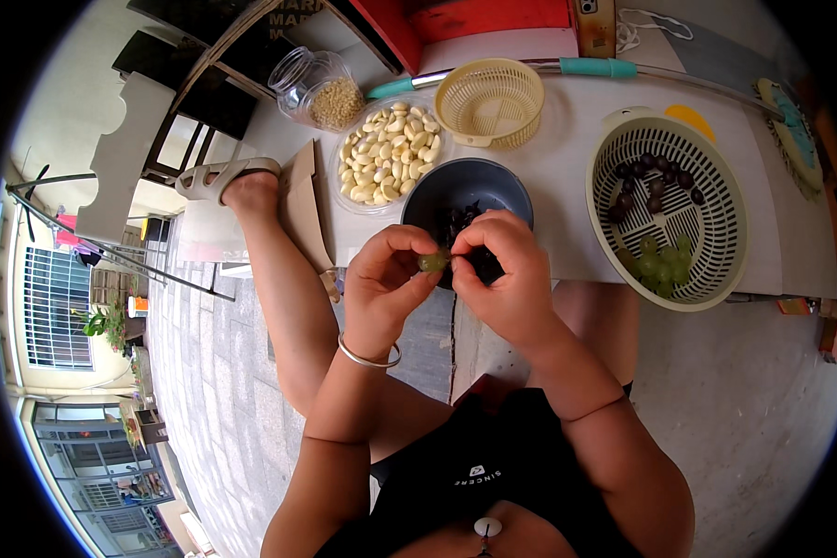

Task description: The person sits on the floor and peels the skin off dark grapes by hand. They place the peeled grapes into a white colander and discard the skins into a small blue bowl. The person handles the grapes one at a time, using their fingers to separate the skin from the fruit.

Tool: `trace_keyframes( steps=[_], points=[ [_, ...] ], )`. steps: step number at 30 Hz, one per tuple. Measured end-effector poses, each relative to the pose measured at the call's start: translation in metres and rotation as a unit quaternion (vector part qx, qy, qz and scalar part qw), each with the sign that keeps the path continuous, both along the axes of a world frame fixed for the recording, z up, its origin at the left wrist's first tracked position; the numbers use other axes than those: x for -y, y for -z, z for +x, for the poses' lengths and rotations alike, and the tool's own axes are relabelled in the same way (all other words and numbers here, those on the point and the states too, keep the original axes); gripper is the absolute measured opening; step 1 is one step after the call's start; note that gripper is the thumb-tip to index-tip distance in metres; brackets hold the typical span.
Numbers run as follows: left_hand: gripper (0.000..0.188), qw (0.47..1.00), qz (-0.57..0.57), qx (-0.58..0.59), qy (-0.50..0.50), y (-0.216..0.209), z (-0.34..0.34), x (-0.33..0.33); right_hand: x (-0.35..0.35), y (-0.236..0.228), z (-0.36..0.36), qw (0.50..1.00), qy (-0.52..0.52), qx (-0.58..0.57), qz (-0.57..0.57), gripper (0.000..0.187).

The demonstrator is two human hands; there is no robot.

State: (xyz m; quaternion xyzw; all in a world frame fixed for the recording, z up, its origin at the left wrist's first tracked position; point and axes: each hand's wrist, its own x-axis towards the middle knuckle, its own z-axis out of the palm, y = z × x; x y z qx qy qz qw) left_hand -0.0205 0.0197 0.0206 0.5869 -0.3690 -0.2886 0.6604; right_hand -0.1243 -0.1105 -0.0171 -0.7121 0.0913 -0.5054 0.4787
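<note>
Green grape [431,263] is pinched by left hand [384,282], its end by right hand [509,270], probably for steadiness | held above dark grey bowl [500,184], perhaps so anything dropped is caught | more grapes [662,270] kept within reach in beige colander [739,219] | peeled garlic cloves [391,153] placed beyond.

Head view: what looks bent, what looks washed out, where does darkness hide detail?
In the head view, the long pole curves and the paving looks washed out; the same view shows the dark bowl dim inside, its contents hard to distinguish.
</note>
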Motion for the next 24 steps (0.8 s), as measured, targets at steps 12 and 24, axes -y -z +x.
trace_keyframes(
  steps=[12,24],
  points=[
    [0.028,0.981,-0.06,-0.179,0.054,0.008,0.016,-0.003,0.008,0.0,-0.005,0.999,0.018,-0.031,-0.021,0.02],
    [0.036,0.991,-0.012,0.129,-0.022,0.006,0.002,0.0,0.0,-0.001,0.001,0.985,0.103,-0.025,-0.134,0.02]
  ],
)
